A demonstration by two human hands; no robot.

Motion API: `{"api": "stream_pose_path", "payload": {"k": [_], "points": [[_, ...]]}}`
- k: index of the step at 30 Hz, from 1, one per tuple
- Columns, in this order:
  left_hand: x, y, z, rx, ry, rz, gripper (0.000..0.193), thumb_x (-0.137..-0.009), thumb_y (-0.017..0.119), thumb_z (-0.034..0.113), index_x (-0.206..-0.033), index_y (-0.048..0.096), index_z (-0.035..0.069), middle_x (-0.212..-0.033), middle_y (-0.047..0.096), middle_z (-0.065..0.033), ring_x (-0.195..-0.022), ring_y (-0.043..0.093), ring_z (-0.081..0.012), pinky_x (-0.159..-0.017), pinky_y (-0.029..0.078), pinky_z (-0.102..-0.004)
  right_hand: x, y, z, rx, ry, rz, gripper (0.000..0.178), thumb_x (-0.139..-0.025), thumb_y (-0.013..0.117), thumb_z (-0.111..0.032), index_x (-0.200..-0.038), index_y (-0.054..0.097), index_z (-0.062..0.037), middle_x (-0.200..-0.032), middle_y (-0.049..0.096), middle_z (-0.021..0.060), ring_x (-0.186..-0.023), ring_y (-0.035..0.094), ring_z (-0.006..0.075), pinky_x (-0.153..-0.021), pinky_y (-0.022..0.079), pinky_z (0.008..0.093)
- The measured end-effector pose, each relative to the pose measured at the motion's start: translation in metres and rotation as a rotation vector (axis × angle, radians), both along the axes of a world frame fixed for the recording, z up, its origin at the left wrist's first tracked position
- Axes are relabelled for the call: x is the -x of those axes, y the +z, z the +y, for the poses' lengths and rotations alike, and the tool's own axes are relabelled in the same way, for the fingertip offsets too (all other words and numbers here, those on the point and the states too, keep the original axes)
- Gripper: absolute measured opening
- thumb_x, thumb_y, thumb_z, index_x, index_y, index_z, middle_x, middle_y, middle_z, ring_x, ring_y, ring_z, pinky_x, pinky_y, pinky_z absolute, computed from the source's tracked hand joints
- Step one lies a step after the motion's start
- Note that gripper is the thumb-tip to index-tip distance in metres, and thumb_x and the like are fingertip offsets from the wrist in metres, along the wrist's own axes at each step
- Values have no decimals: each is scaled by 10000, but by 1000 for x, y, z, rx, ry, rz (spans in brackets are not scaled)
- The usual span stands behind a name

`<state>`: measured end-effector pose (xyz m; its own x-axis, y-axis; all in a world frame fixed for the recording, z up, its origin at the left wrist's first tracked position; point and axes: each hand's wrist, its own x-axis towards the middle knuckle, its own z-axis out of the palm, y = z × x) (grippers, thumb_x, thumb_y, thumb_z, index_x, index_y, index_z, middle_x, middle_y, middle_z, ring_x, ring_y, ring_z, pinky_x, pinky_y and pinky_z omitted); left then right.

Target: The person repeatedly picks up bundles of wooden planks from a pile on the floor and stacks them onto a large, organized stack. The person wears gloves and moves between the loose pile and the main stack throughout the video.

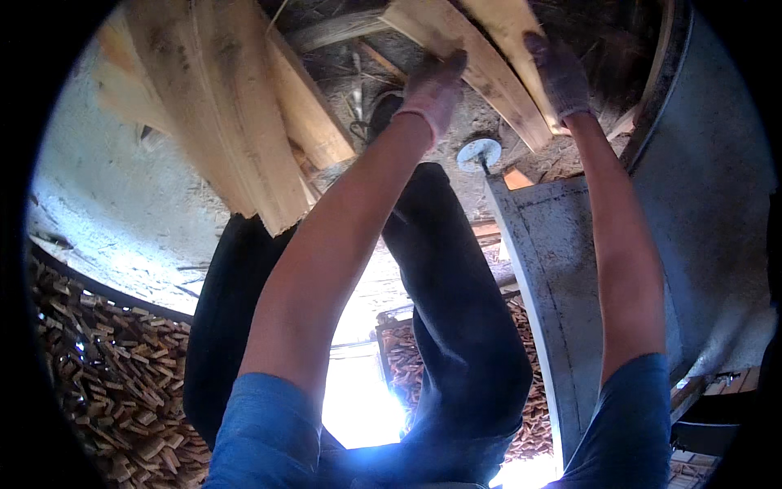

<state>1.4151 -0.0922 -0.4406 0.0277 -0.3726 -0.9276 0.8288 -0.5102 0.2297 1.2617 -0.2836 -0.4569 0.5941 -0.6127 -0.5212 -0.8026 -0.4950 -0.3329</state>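
Both of my hands wear light pinkish work gloves with dark fingertips. My left hand (pixel 436 88) is closed at the left edge of a wooden board (pixel 481 69), its fingertips lying on the wood. My right hand (pixel 562 80) grips the right edge of a second, paler board (pixel 515 41), which lies alongside the first. The far ends of both boards run out of the picture at the top. Part of each hand's fingers is hidden or blurred.
Several long rough planks (pixel 220 106) lean in at the upper left. A grey metal machine table (pixel 554 244) stands at my right, with a round metal disc (pixel 479 154) by its corner. Heaps of small cut wood pieces (pixel 122 383) lie at the lower left.
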Motion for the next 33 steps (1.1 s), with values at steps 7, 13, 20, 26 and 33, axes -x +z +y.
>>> {"api": "stream_pose_path", "payload": {"k": [7,13,20,26,33], "points": [[-70,62,28,283,-490,-1272,443,-934,532,129,-1364,500,28,-1352,537,-238,-1212,525,-430,-1041,411,-479,-69,65,15,396,361,-205,440,-1032,456,-407,-1211,573,-22,-831,645,198,-774,622,416,-719,500,448],[-224,93,103,209,-703,-1630,632,-809,577,60,-1430,456,60,-1392,523,-205,-1257,494,-423,-1079,388,-481,-201,114,104,-521,-315,-173,623,-959,537,-559,-1241,561,-4,-939,675,167,-810,653,307,-746,505,393],[-297,78,180,-331,-244,-1217,763,-896,645,509,-1441,417,25,-1369,539,-198,-1263,510,-327,-1057,386,-395,-291,76,164,-453,-205,-257,803,-877,594,-662,-1338,529,-8,-1160,645,201,-1063,608,209,-929,463,358],[-274,19,277,-358,245,-554,914,-822,639,707,-1444,444,66,-1383,540,-119,-1221,533,-239,-958,432,-412,-264,26,138,-931,-224,-162,636,-958,599,-359,-1490,392,-76,-1424,503,198,-1284,528,303,-1101,395,358],[-257,-2,245,-293,480,-582,716,-942,584,561,-1377,493,0,-1247,610,-101,-1119,585,-210,-914,501,-387,-312,13,126,-877,-299,5,569,-1014,506,-184,-1545,304,-172,-1570,338,106,-1434,351,266,-1193,333,400]]}}
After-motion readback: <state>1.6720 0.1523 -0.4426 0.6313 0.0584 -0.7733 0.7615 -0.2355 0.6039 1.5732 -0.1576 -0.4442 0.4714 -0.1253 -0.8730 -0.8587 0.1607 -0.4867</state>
